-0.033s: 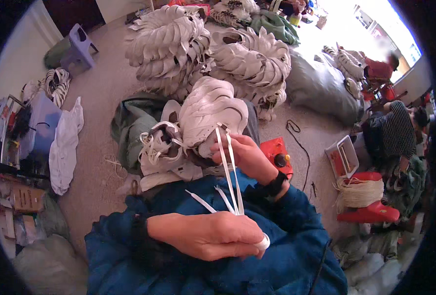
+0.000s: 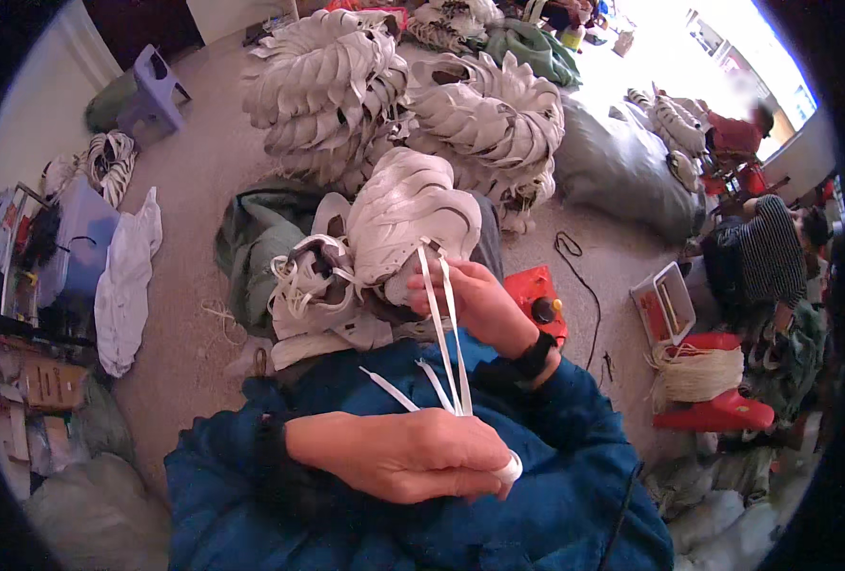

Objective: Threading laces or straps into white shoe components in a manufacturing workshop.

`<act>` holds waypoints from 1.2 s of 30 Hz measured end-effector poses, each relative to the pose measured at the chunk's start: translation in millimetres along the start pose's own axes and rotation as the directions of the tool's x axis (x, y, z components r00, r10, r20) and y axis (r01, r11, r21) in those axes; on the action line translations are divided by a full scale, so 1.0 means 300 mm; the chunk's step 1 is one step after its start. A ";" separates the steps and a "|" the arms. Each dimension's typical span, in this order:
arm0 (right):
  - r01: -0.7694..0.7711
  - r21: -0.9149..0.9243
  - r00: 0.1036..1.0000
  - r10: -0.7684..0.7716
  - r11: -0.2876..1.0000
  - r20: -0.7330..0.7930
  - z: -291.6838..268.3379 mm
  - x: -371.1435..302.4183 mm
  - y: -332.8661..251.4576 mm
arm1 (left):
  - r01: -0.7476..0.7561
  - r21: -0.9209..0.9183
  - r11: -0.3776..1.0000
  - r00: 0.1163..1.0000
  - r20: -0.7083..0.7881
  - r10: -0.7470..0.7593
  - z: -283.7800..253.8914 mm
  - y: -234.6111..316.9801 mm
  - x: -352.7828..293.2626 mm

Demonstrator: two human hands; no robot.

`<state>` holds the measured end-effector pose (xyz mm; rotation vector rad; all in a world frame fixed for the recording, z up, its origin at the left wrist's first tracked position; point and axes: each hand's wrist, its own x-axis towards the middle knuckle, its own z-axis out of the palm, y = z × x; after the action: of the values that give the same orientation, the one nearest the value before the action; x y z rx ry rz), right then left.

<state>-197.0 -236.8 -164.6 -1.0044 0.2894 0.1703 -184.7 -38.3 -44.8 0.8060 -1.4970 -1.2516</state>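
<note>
A stack of off-white shoe uppers (image 2: 413, 205) rests in front of me, nested into one another. Two strands of white shoelace (image 2: 438, 328) run taut from the nearest upper's edge down to my left hand (image 2: 403, 457). That hand is closed around the laces low in front of my blue jacket, with loose ends sticking up and a white bit showing past the fingertips. My right hand (image 2: 484, 309), with a black band at its wrist, has curled fingers at the upper's edge beside the lace holes. Its fingertips are partly hidden by the strands.
Laced uppers (image 2: 313, 276) lie just left of the stack. Taller piles of uppers (image 2: 332, 95) stand beyond. A red box with a black knob (image 2: 539, 303) is right of my right hand. Farther right are a cord bundle (image 2: 698, 373), a white basket (image 2: 665, 303) and a person in stripes (image 2: 770, 252).
</note>
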 end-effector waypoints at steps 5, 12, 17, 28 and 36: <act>-0.050 0.291 0.998 0.061 0.955 -0.028 0.031 -0.013 -0.004 | 0.056 -0.025 0.998 0.998 0.009 -0.056 -0.002 -0.003 -0.017; -0.115 0.422 0.989 0.066 0.899 0.130 -0.012 -0.007 0.039 | 0.048 0.005 0.999 0.999 0.012 -0.048 -0.001 -0.037 -0.032; -0.100 0.420 0.989 0.044 0.902 0.141 -0.033 -0.013 0.049 | 0.189 -0.001 0.982 0.980 -0.063 -0.188 -0.047 0.058 -0.093; -0.014 0.197 0.997 -0.001 0.980 0.076 0.003 -0.019 0.066 | 0.439 0.045 0.897 0.427 -0.889 -0.164 -0.246 0.024 -0.314; -0.019 -0.005 1.000 0.019 1.000 0.014 0.012 -0.020 0.071 | 0.639 0.612 0.465 0.594 -0.777 0.207 -0.271 -0.185 -0.150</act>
<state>-208.0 -222.5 -177.9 -1.0056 0.2859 0.1953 -99.6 -35.9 -111.8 2.0364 -1.1585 -0.0177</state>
